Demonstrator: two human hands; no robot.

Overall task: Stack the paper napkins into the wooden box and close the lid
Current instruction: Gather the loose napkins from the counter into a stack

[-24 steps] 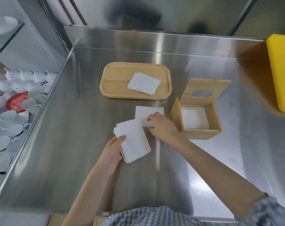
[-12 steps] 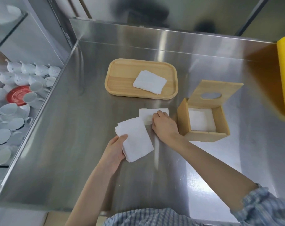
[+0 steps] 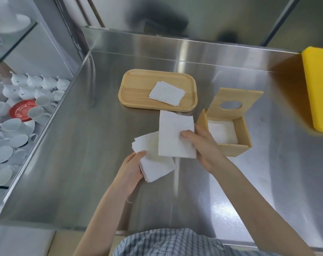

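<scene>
My left hand [image 3: 132,168] grips a small stack of white napkins [image 3: 155,163] just above the steel counter. My right hand [image 3: 205,146] pinches a single napkin [image 3: 173,133] by its right edge, lifted and overlapping the stack. To the right stands the wooden box [image 3: 229,147], its lid [image 3: 232,102] with a round hole tipped up and open; white napkins [image 3: 221,133] lie inside. Behind, a wooden tray [image 3: 136,89] carries a few more napkins [image 3: 167,93].
The steel counter [image 3: 101,145] has a raised back wall and a left rim. A yellow board [image 3: 318,89] lies at the far right. Left of the counter, lower down, sit several white cups [image 3: 18,126] and a red saucer [image 3: 21,111].
My right hand has picked the flat napkin up off the counter and brought it over the stack. The left hand keeps its hold on the stack.
</scene>
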